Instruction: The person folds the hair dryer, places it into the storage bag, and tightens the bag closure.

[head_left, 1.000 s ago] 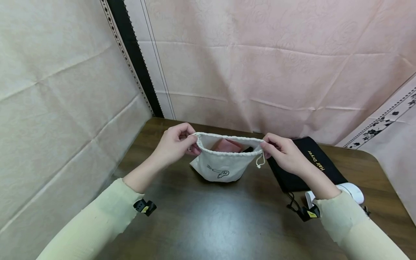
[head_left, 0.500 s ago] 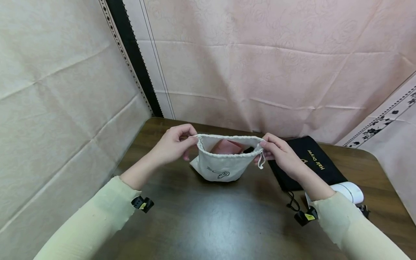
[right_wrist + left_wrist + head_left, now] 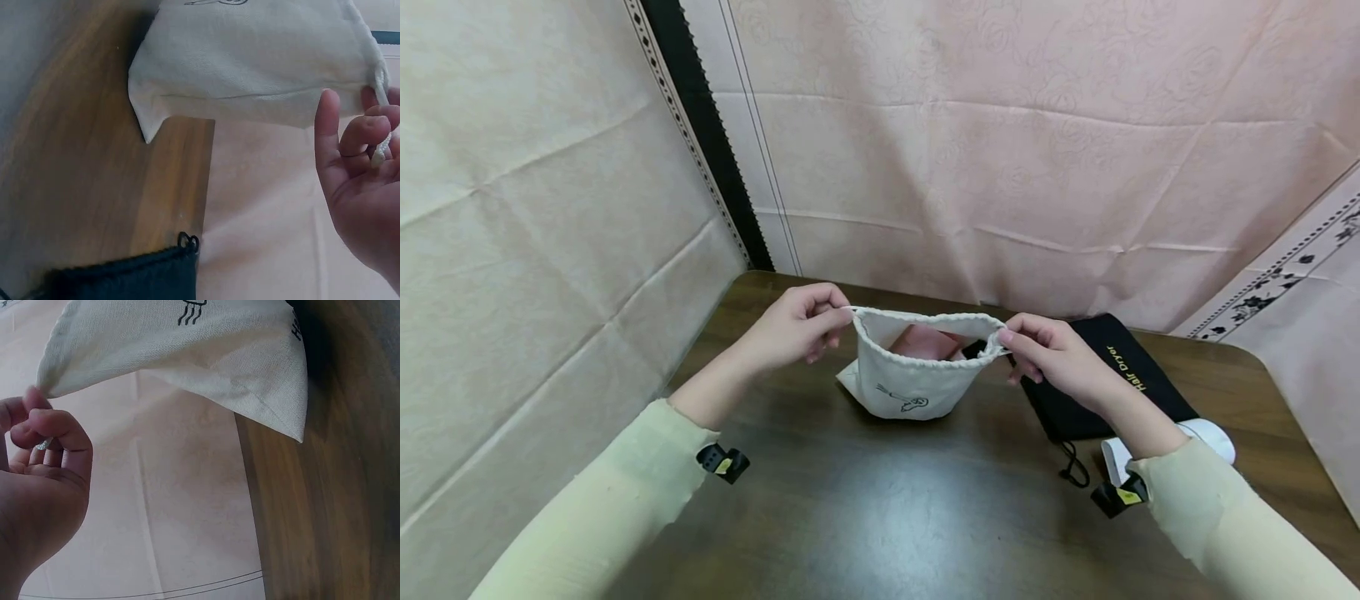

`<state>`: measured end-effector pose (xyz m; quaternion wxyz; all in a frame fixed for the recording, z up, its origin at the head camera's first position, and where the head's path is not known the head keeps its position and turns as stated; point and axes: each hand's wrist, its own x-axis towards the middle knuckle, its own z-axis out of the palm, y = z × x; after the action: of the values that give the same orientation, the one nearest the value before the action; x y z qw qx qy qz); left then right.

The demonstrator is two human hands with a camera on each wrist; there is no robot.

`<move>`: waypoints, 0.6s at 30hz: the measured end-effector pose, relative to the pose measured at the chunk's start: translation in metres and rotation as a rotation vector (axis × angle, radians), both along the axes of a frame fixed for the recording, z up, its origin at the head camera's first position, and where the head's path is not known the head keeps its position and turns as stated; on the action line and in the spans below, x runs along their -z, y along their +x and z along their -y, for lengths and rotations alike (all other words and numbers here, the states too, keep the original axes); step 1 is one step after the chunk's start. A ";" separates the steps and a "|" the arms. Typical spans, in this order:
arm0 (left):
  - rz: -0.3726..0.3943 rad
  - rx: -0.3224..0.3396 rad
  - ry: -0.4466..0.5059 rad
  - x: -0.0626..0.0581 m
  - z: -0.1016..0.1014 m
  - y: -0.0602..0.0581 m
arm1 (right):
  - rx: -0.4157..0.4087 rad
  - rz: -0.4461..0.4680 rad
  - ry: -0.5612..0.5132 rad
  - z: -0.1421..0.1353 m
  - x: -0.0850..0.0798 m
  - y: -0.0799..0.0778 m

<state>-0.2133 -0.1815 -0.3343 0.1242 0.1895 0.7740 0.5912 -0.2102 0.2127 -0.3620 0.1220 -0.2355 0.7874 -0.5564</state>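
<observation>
Pinched between thumb and forefinger of left hand [image 3: 801, 329]: a short white length at the left corner of the bag's mouth, apparently cord. Pinched likewise in right hand [image 3: 1051, 354], little finger held off from the rest: cord [image 3: 380, 81], knotted end hanging below the grip. Between both hands: one bag [image 3: 917, 387], pale cloth, upright on the table [image 3: 850, 517], dryer drawing on front, mouth wide. Inside bag: one pink thing [image 3: 925, 342], folded or boxed, impossible to tell; just beside it, one black thing [image 3: 974, 348], mostly hidden. Step in hand, by judgement: mouth spread and cord ends taken up, ready for drawing shut; contents apparently in place, cinching not yet done. Next move, likely calling for: even outward pull on both sides, bag kept upright, contents kept below the rim. To the right, well apart from bag: one black pouch [image 3: 1122, 375], lettered "Hair Dryer" in gold, lying flat, with black loop [image 3: 1078, 471] at near end. Near pouch, partly under right forearm: one white thing [image 3: 1213, 437], rounded. Behind all: cloth hanging [image 3: 1000, 167], pale pink.
</observation>
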 end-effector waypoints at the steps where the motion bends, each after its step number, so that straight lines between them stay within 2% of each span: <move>1: 0.007 -0.009 0.007 0.000 0.001 -0.001 | -0.005 -0.007 0.010 -0.001 -0.001 0.000; 6: 0.013 -0.043 0.030 0.002 0.006 -0.005 | -0.008 -0.042 0.064 -0.008 -0.008 0.000; 13: 0.013 -0.087 0.053 0.004 0.012 -0.007 | 0.037 -0.116 0.163 -0.022 -0.016 0.006; 18: -0.002 -0.140 0.045 0.004 0.021 -0.007 | 0.057 -0.220 0.251 -0.030 -0.018 0.011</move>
<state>-0.2203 -0.2023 -0.3383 0.0775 0.1383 0.7720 0.6155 -0.1992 0.2426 -0.3439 0.0477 -0.2556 0.8656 -0.4280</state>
